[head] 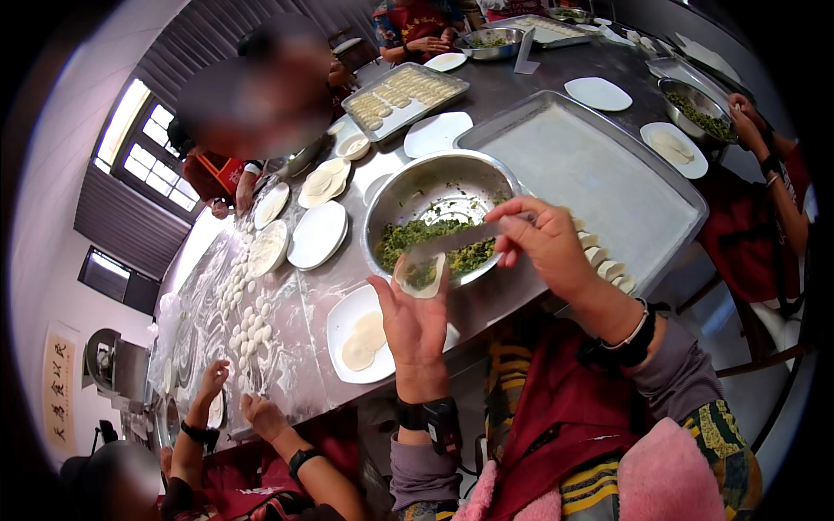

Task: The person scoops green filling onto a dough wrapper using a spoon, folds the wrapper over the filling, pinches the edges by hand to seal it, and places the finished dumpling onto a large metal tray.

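My left hand (417, 338), palm up, supports a round dough wrapper (427, 288) on its fingers, with some green filling on the dough. My right hand (550, 244) grips a flat spatula (459, 239), blurred, its blade over the wrapper. Behind both hands stands a steel bowl (449, 156) part-filled with chopped green filling (407, 236). Left of my left hand, a white plate (342, 312) bears a few flat wrappers (362, 342). A large metal tray (586, 156) lies to the right, with several folded dumplings (596, 257) along its near left side, partly covered by my right hand.
Dough pieces (254, 332) lie on the floured steel table (293, 378). A co-worker's hands (264, 417) are at lower left. Stacked plates (318, 234) stand left of the bowl. A tray of dumplings (417, 84) is farther back; another person's hands (746, 120) are at right.
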Available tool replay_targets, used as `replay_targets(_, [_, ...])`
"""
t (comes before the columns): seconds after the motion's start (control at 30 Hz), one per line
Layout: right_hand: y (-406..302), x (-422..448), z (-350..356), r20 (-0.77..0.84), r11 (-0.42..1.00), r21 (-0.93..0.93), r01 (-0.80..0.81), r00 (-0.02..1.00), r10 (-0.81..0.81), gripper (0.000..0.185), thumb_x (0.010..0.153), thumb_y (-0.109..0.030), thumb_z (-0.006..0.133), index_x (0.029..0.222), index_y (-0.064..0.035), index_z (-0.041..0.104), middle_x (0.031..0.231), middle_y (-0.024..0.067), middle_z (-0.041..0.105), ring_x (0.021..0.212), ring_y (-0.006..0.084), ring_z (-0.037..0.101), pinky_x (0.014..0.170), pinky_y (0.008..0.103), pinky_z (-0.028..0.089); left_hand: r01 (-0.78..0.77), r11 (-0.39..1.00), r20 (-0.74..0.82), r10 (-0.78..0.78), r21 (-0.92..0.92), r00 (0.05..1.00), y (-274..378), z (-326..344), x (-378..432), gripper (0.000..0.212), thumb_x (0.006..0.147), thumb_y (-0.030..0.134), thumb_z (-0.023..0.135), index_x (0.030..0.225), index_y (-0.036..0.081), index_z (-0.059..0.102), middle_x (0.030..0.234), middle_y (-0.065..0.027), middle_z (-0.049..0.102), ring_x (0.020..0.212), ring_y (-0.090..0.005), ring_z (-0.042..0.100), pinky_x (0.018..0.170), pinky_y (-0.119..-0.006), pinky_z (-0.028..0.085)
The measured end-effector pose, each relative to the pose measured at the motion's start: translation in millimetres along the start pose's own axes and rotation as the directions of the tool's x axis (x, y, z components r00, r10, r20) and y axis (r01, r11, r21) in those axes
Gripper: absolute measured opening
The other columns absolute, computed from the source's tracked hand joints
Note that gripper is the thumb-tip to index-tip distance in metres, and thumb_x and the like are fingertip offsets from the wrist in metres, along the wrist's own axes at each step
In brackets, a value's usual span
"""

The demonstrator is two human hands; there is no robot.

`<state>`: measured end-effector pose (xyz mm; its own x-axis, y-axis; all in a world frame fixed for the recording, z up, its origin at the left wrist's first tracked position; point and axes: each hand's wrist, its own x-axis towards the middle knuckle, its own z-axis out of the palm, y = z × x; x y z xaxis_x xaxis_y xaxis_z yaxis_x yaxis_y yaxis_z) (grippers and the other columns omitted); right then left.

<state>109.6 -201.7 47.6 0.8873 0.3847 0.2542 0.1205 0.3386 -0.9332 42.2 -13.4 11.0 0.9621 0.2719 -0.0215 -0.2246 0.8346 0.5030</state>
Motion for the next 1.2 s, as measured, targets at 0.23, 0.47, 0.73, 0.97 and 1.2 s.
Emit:
replay_targets(0.23, [16.0, 13.2, -37.1, 0.294, 0.671, -0.638, 0.377, 0.925, -0.240, 0.013, 0.089, -0.004, 0.053, 0.097, -0.0026, 0.064, 0.081, 0.0072, 0.063, 0.073, 0.0158, 0.059, 0.066, 0.0266, 0.047, 0.029, 0.997, -0.007, -0.029, 0.067, 1.000, 6.0, 5.6, -30.7, 0.068, 0.093, 0.052, 0.041, 0.131, -0.004, 0.036, 0.131, -0.0178, 0.046, 0.122, -0.0317, 0.045, 0.102, -0.049, 0.039])
replay_targets(0.47, [10.5, -13.7, -37.4, 0.380, 0.273, -0.834, 0.479, 0.858, -0.344, 0.023, 0.075, -0.013, 0.066, 0.098, -0.0083, 0.064, 0.113, 0.0108, 0.056, 0.102, 0.0301, 0.055, 0.087, 0.0391, 0.043, 0.181, 0.970, 0.063, -0.194, 0.162, 0.979, -20.5, 22.2, -65.7, 0.074, 0.091, 0.057, 0.039, 0.135, -0.002, 0.032, 0.133, -0.0174, 0.046, 0.123, -0.0315, 0.046, 0.099, -0.048, 0.042])
replay_targets(0.73, [-5.3, -72.0, -31.2, 0.612, 0.121, -0.632, 0.766, 0.589, -0.529, 0.020, 0.069, -0.012, 0.066, 0.089, -0.0092, 0.062, 0.118, 0.0110, 0.055, 0.113, 0.0293, 0.050, 0.095, 0.0448, 0.039, 0.314, 0.941, 0.126, -0.329, 0.125, 0.936, -35.9, 29.4, -77.7, 0.072, 0.092, 0.057, 0.037, 0.136, 0.000, 0.030, 0.132, -0.0154, 0.044, 0.118, -0.0295, 0.050, 0.089, -0.042, 0.051])
replay_targets(0.97, [-10.3, -65.9, -24.3, 0.557, 0.391, -0.583, 0.712, 0.701, -0.445, 0.013, 0.068, -0.011, 0.068, 0.078, -0.0072, 0.061, 0.112, 0.0097, 0.057, 0.112, 0.0314, 0.050, 0.093, 0.0432, 0.040, 0.311, 0.904, 0.118, -0.357, 0.294, 0.927, -49.2, 36.2, -83.6, 0.060, 0.096, 0.045, 0.041, 0.135, 0.000, 0.035, 0.126, -0.0115, 0.050, 0.111, -0.0230, 0.055, 0.084, -0.037, 0.054])
replay_targets(1.2, [2.2, -53.7, -20.4, 0.520, 0.690, -0.459, 0.559, 0.799, -0.302, 0.009, 0.070, -0.008, 0.067, 0.076, -0.0053, 0.061, 0.108, 0.0109, 0.058, 0.111, 0.0302, 0.049, 0.093, 0.0393, 0.040, 0.262, 0.858, 0.105, -0.339, 0.442, 0.935, -56.6, 34.5, -86.4, 0.047, 0.090, 0.016, 0.057, 0.130, -0.002, 0.041, 0.117, -0.0119, 0.056, 0.102, -0.0219, 0.061, 0.080, -0.035, 0.055])
